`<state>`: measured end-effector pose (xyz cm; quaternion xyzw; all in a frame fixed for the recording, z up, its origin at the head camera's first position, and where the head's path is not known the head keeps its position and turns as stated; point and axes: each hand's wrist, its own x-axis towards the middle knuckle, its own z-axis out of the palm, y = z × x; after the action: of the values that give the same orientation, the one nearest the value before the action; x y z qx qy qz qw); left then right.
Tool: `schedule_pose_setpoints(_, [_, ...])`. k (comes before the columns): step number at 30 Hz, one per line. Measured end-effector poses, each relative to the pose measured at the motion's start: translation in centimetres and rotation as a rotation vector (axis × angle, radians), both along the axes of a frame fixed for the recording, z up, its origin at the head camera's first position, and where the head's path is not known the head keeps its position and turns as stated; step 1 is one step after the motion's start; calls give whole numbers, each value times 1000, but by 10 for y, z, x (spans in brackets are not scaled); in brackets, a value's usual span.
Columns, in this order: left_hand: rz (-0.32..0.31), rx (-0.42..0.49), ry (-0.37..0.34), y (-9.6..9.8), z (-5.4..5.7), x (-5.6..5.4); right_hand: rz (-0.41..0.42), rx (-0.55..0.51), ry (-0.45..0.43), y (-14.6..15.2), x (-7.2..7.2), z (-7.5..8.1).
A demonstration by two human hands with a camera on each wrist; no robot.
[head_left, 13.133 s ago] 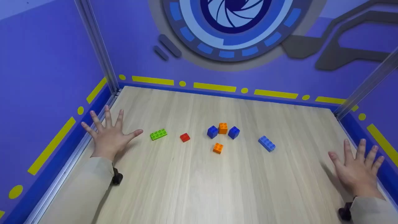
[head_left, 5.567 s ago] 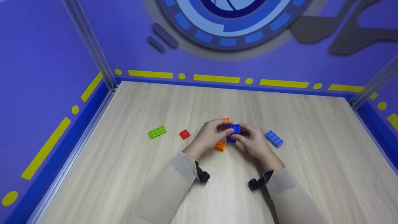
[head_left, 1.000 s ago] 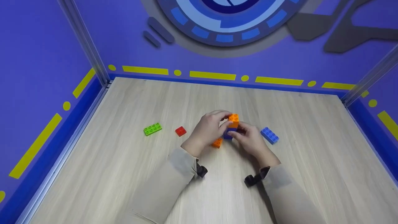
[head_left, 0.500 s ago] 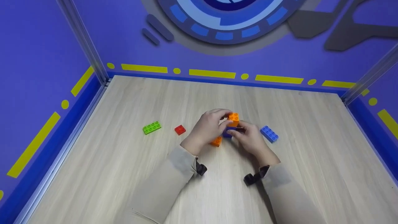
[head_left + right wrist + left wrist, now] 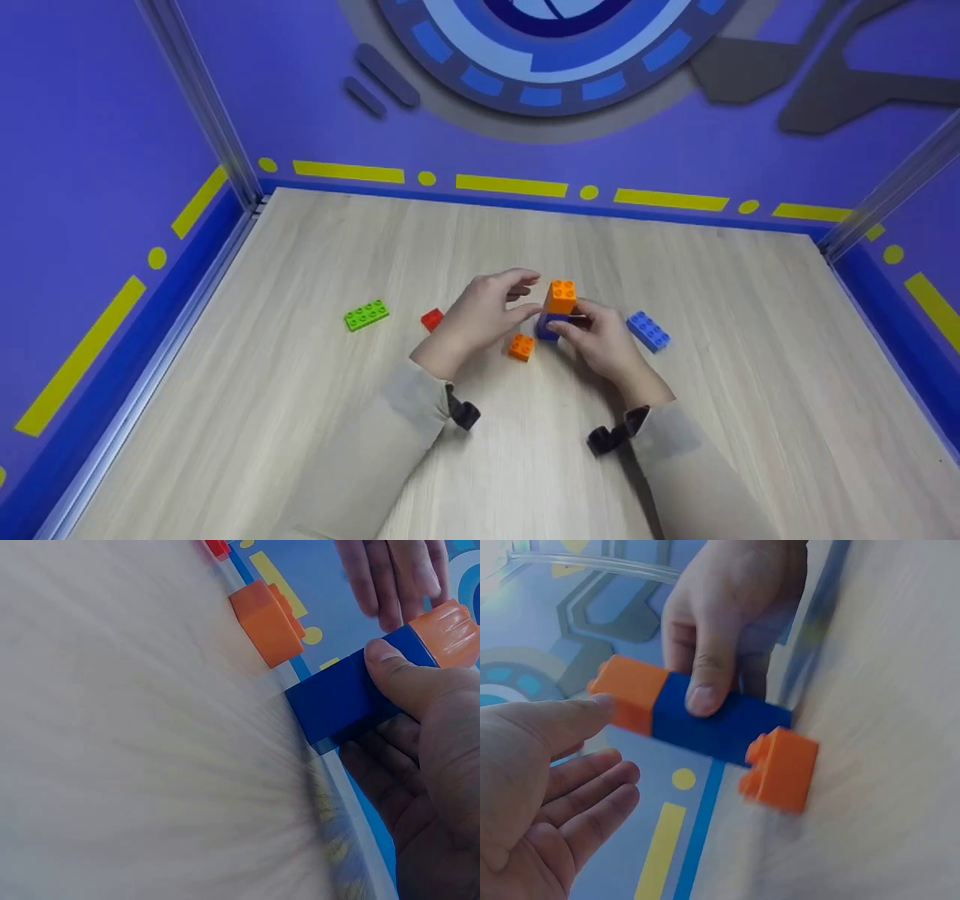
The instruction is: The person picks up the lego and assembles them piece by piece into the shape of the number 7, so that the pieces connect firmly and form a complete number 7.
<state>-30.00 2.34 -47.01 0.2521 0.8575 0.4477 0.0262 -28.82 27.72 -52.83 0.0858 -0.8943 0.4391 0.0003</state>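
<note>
A tower of two dark blue bricks [image 5: 334, 701] topped by an orange brick [image 5: 562, 297] stands upright at mid-table. My right hand [image 5: 611, 343] pinches its blue part, with the thumb on the near side and the fingers behind. Just left of the tower is my left hand [image 5: 480, 311], its fingers apart and holding nothing. In the left wrist view its thumb tip overlaps the side of the top orange brick. A second, shorter orange brick [image 5: 522, 347] lies loose on the table in front of the tower, studs up.
Left of the hands lie a flat green brick [image 5: 367, 315] and a small red brick [image 5: 432, 319], the latter partly covered by the left hand. To the right is a lighter blue long brick [image 5: 648, 331]. Blue-purple panels [image 5: 360, 135] wall the wooden table [image 5: 720, 420].
Earlier the bricks lay separate and both hands were spread. The blue bricks were then joined and the orange one put on top. My left hand has just let go and moved left.
</note>
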Motion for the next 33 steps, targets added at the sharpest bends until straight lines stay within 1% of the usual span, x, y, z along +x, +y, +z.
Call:
schedule_pose_setpoints(3, [39,3,2,-25,4,2,-10,-12,-31,0,2,-2])
schedule_pose_setpoints(6, [92,22,36,-56,11,1,-13,-19,-46,0,2,-3])
schedule_pose_setpoints(11, [224,79,68,-110,24,-2,-13,-17,-48,0,1,-3])
schedule_pose_setpoints(14, [292,112,56,-138,30,-5,-14,-23,-46,0,1,-2])
schedule_pose_setpoints(17, [340,141,23,-162,35,-7,-9,-24,-45,0,1,-2])
schedule_pose_setpoints(19, [363,156,-2,-176,36,-8,-9,-22,-42,0,1,-1])
schedule_pose_setpoints(21, [378,151,-33,-188,34,-10,-14,-17,-38,0,1,-1])
schedule_pose_setpoints(24, [381,115,-110,-204,30,-12,-19,-11,-25,-1,1,-1])
schedule_pose_setpoints(29, [370,2,-251,-222,13,-18,-20,-4,-20,-2,0,-2])
schedule_pose_setpoints(33, [373,-68,-303,-228,-1,-24,-23,-1,-26,-2,0,0])
